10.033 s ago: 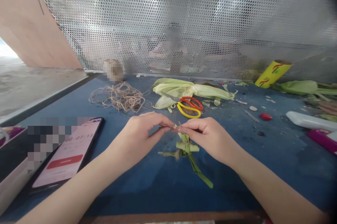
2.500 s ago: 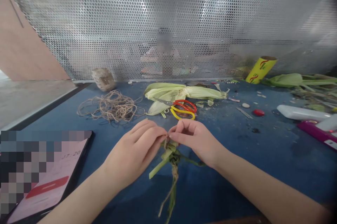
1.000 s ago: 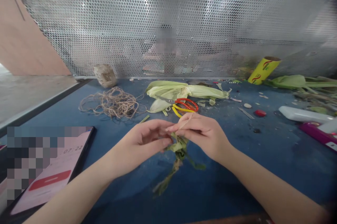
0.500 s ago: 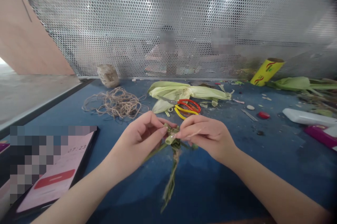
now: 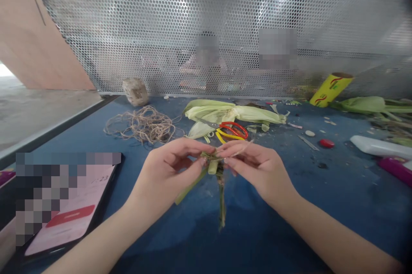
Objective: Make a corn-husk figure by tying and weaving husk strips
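While left hand [image 5: 165,170] and right hand [image 5: 262,169] pinch one leaf bundle [image 5: 213,167], one twine tangle [image 5: 148,124], one pair of scissors [image 5: 221,126] beyond

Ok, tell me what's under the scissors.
Pale green husk lies under the blades of the scissors. Anything between them is covered; the right hand also hides part of the yellow handle and what lies beneath it.

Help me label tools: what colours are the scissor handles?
One red handle, one yellow handle; head view.

bare left forearm [image 5: 99,231], bare right forearm [image 5: 334,224], both smooth in outline and narrowing toward uncovered wrists [image 5: 133,205], bare left grip [image 5: 172,169], bare right grip [image 5: 262,167], slender fingers [image 5: 189,147], short thumbnails [image 5: 203,161] with a slight shine
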A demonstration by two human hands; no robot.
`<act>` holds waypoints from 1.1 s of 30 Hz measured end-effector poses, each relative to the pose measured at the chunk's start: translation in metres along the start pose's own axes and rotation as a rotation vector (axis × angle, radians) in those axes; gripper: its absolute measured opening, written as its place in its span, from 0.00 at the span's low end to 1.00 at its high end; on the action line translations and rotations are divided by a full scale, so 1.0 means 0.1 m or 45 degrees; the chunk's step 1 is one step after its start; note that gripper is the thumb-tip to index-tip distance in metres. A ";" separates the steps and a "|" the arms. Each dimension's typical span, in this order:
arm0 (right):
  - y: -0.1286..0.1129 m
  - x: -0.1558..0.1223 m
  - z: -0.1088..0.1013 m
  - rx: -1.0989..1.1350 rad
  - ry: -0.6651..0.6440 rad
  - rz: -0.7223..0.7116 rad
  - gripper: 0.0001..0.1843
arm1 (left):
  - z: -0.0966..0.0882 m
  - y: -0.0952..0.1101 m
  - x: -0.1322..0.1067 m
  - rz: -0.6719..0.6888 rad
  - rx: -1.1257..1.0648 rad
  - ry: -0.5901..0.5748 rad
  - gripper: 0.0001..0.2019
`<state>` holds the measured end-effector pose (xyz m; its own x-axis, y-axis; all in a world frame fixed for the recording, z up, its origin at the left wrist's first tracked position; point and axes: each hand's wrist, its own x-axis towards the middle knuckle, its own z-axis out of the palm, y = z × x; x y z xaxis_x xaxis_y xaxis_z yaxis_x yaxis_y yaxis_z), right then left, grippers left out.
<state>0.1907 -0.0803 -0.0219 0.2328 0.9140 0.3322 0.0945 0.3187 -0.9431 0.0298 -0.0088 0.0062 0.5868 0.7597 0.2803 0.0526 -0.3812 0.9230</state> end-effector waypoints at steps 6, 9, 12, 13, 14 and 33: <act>0.07 0.03 0.01 0.242 0.100 0.291 0.04 | 0.05 -0.02 -0.01 0.007 -0.034 -0.007 0.05; 0.07 0.04 0.00 0.205 0.137 0.320 0.04 | 0.05 -0.02 -0.01 0.020 -0.054 -0.024 0.05; 0.08 0.04 -0.01 0.174 0.127 0.391 0.05 | 0.04 -0.01 -0.02 0.008 -0.046 -0.055 0.03; 0.07 0.04 -0.01 0.188 0.115 0.411 0.05 | 0.04 0.00 -0.02 0.004 -0.032 -0.055 0.03; 0.07 0.04 0.00 0.211 0.099 0.415 0.05 | 0.04 0.00 -0.02 -0.004 -0.011 -0.054 0.03; 0.08 0.02 0.04 0.008 0.054 0.116 0.04 | 0.14 0.03 -0.04 -0.005 0.292 0.062 0.04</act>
<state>0.1879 -0.0753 -0.0289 0.2811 0.9278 0.2452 0.0651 0.2365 -0.9695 0.0387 -0.0204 0.0046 0.5469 0.7839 0.2939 0.2403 -0.4833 0.8418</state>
